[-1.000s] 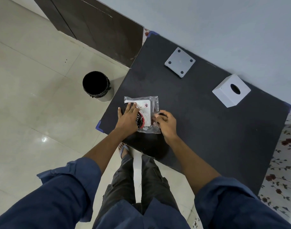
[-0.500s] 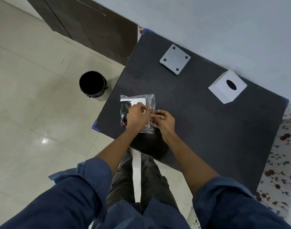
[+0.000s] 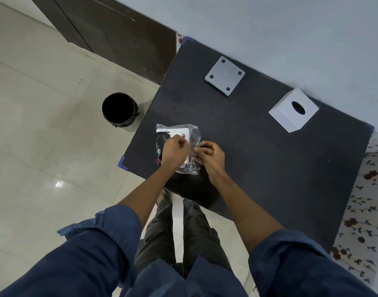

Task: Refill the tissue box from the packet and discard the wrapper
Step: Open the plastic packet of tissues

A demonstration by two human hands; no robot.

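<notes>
Left hand (image 3: 175, 152) shifted right, both grips pinching packet (image 3: 179, 146) edge

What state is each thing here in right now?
Packet: lying on the table, wrapper pinched by both hands, tissues still inside.
Left hand: shut on wrapper.
Right hand: shut on wrapper.
Tissue box: upright, no tissue showing.
Square plate: lying flat.
Bin: open, bag-lined.

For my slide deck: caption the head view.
Both hands pinch the tissue packet wrapper on the black table.
</notes>
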